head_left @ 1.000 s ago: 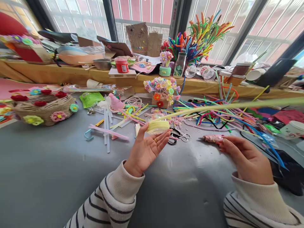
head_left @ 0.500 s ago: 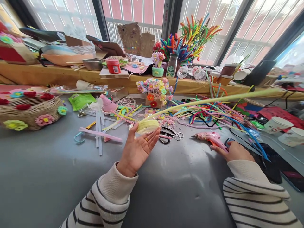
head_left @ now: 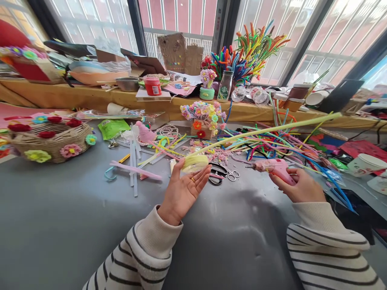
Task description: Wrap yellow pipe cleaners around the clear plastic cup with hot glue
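Bright daylight reaches you from the windows (head_left: pixel 179 18) ahead, palest at upper right.
Your grey table (head_left: pixel 121 229) throws back soft glare in its middle, and a blurry-edged shadow lies below your right hand (head_left: pixel 306 186); wide-angle distortion tilts the outer window frames (head_left: pixel 312 37), while your hands look reasonably sharp.

This looks like a craft workspace, though whether it belongs to a home, a studio or a school cannot be told. A grey table (head_left: pixel 75 221) carries a tangled heap of coloured fuzzy stems (head_left: pixel 266 143), translucent glue sticks (head_left: pixel 135 177), small silver scissors (head_left: pixel 233 175) and, above its surface, a pink glue gun (head_left: pixel 276 166). Finished-looking handiwork stands about: a woven basket (head_left: pixel 56 151) trimmed with fuzzy flowers and a bunch of pastel blooms (head_left: pixel 202 110). Behind, a cluttered ledge (head_left: pixel 121 96) draped in ochre cloth bears more upright stems (head_left: pixel 260 50), beneath tall windows (head_left: pixel 178 16) with pale bars beyond.
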The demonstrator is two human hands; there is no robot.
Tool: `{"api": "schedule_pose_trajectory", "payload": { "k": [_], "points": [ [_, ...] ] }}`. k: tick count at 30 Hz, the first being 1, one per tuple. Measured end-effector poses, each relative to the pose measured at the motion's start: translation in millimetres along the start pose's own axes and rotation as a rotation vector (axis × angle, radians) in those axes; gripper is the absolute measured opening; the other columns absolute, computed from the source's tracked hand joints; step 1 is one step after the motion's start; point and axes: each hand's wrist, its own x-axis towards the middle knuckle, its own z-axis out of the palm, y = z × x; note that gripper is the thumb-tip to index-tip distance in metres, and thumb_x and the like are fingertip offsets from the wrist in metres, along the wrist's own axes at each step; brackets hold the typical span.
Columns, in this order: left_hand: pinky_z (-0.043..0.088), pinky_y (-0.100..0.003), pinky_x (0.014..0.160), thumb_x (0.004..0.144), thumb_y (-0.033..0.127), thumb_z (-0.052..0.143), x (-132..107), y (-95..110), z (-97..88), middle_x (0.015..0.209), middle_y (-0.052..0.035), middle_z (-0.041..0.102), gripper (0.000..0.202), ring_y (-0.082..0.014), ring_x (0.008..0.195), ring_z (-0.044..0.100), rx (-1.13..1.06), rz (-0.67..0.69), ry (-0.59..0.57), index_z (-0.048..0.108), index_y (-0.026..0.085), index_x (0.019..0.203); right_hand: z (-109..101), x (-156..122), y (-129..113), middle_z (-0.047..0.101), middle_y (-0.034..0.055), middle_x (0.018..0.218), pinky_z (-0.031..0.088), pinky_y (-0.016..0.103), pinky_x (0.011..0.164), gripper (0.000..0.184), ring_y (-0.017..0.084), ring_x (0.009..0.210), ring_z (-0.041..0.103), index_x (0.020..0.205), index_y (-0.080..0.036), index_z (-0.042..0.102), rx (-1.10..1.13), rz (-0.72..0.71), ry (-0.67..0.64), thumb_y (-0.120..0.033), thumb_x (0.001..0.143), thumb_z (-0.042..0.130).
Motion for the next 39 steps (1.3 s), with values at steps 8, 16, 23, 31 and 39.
{"api": "schedule_pose_trajectory", "payload": {
  "k": [8,16,23,31,39],
  "points": [
    [0.052,-0.022,0.076,0.079,0.037,0.049,2,-2,-3.4,0.094,-0.0166,0.065,0.056,-0.0173,0.085,0.063,0.025,0.000,0.013,0.043,-0.003,0.116,-7,-7,-81,0.066,0.0127,0.079,0.043,0.035,0.064,0.057,0.026,0.069,0.060,0.091,-0.012,0.061,0.249,-0.126,0.075,-0.059,0.058,0.057],
    [0.052,-0.022,0.075,0.078,0.039,0.049,1,-5,0.2,0.091,-0.0168,0.066,0.059,-0.0174,0.084,0.063,0.047,-0.020,0.065,0.043,-0.004,0.116,4,-11,-97,0.066,0.0115,0.073,0.043,0.034,0.058,0.058,0.025,0.061,0.059,0.090,-0.013,0.063,0.285,-0.193,0.143,-0.061,0.058,0.055],
    [0.052,-0.022,0.072,0.079,0.043,0.045,2,-7,1.6,0.088,-0.0163,0.066,0.056,-0.0169,0.077,0.064,0.069,-0.122,0.042,0.049,-0.004,0.110,8,-14,-100,0.065,0.0113,0.071,0.042,0.033,0.056,0.056,0.024,0.059,0.059,0.089,-0.012,0.061,0.269,-0.235,0.115,-0.059,0.059,0.055],
    [0.051,-0.021,0.073,0.079,0.042,0.045,2,-7,0.2,0.087,-0.0157,0.067,0.056,-0.0157,0.077,0.064,0.078,-0.147,0.042,0.049,-0.004,0.111,8,-17,-101,0.063,0.0087,0.067,0.041,0.032,0.054,0.052,0.022,0.055,0.056,0.084,-0.015,0.059,0.279,-0.229,0.138,-0.059,0.058,0.055],
    [0.052,-0.023,0.069,0.079,0.043,0.044,2,-8,1.6,0.086,-0.0153,0.067,0.058,-0.0164,0.074,0.065,0.051,-0.193,0.043,0.046,-0.005,0.113,11,-17,-96,0.064,0.0080,0.066,0.041,0.030,0.052,0.049,0.021,0.054,0.056,0.083,-0.015,0.060,0.280,-0.241,0.140,-0.056,0.056,0.057]
  ]
}}
